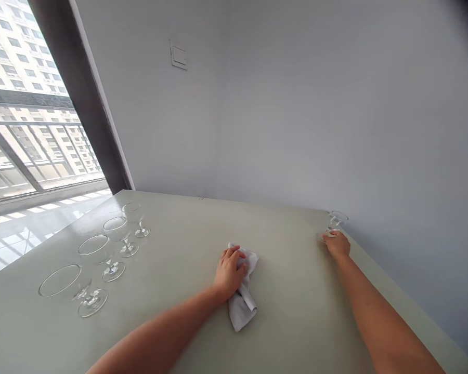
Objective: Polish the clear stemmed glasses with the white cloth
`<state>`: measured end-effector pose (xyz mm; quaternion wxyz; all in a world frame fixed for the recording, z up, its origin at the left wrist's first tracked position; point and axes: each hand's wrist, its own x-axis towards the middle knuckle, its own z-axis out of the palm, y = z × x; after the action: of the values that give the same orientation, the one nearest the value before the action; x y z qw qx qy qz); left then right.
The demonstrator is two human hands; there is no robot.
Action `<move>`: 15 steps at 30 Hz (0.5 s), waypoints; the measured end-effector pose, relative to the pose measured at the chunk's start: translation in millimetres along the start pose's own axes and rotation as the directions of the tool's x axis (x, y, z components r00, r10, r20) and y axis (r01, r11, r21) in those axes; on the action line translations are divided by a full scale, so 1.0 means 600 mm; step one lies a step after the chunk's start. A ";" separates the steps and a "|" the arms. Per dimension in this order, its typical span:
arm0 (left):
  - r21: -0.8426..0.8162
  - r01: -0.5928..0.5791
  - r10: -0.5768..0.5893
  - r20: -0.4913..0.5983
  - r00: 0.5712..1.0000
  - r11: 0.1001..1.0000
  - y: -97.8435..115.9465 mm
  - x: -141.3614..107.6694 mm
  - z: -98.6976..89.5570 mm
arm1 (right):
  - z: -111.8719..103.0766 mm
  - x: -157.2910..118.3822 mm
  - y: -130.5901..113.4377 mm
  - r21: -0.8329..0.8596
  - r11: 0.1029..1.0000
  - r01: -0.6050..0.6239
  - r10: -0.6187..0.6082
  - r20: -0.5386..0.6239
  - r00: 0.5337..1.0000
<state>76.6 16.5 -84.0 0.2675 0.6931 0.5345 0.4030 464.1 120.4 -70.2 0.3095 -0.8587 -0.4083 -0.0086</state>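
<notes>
A crumpled light-grey cloth (242,311) lies at the middle of the table. My left hand (230,269) rests on its upper part, fingers curled into the fabric. Far to the right, by the table's wall-side edge, stands a stemmed glass (337,217). My right hand (337,243) is closed around its lower part, hiding most of the stem. Several more clear stemmed glasses stand upright in a slanting row on the left, the nearest glass (92,303) being closest to me and another glass (142,231) at the far end.
The pale greenish table (171,311) reaches the plain grey wall (296,104) at the back and right. A white switch plate (179,57) is on the wall. Past the left table edge are a shiny floor and a glazed opening with a railing (35,150).
</notes>
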 end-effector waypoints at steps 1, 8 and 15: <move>-0.013 0.005 -0.005 -0.022 1.000 1.000 -0.001 0.000 0.000 | -0.005 -0.010 -0.001 0.029 0.999 -0.019 0.020 -0.006 1.000; -0.102 -0.036 0.010 -0.243 0.970 0.994 0.003 -0.002 -0.005 | -0.011 -0.214 -0.111 0.359 0.912 0.199 -0.278 0.184 0.943; -0.353 0.137 -0.330 -0.573 0.750 0.925 -0.040 0.062 -0.115 | -0.029 -0.466 -0.233 0.773 0.546 0.322 -0.826 0.434 0.360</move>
<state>9.8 54.5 -56.2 0.2229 0.4006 0.6111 0.6453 183.2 -17.2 -57.6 0.3156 -0.4205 -0.7686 0.3644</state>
